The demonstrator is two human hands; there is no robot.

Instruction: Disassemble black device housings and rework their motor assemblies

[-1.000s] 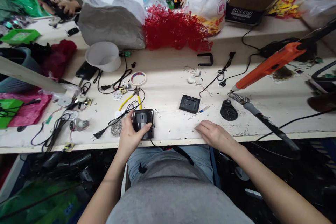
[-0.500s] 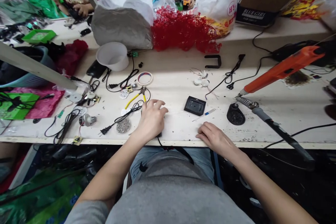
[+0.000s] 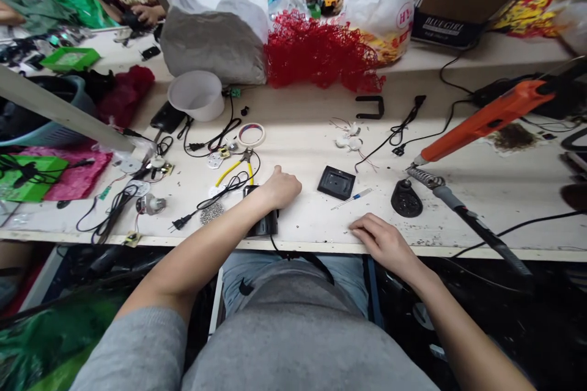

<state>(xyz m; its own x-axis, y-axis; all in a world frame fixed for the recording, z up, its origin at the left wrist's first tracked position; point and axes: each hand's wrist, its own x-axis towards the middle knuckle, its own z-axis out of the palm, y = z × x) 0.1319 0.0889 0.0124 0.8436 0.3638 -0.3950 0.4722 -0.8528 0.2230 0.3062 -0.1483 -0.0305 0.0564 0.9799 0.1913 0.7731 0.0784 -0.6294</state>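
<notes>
My L hand was over the bench, back up, fingers curled in; couldn't tell if they had anything in them, b/c the knuckles hid the inside. The black housing sat on my side of that hand, below the L forearm & partly hidden by it. Couldn't tell if arm & housing touched.

My R hand rested nr the bench edge, thumb & fingertips drawn together; couldn't tell if a tiny pc was pinched there.

For good work, I judged the L wrist was best kept high, so the sleeve arm didn't drag the housing. Its dark lead ran from its near side over the edge, so a knock there could prob. tug it. Worth watching, too: yellow-handled pliers & looped black cord, L of the L hand, could snag a careless elbow.

Btwn my hands, a bit beyond the R one, lay a black tray-like part, w/ a thin blue-banded tool btwn it & my R fingertips, easy to get at w/o a long stretch. The grey-handled iron was off R of that hand; couldn't see if hot, so safest given a wide berth.
</notes>
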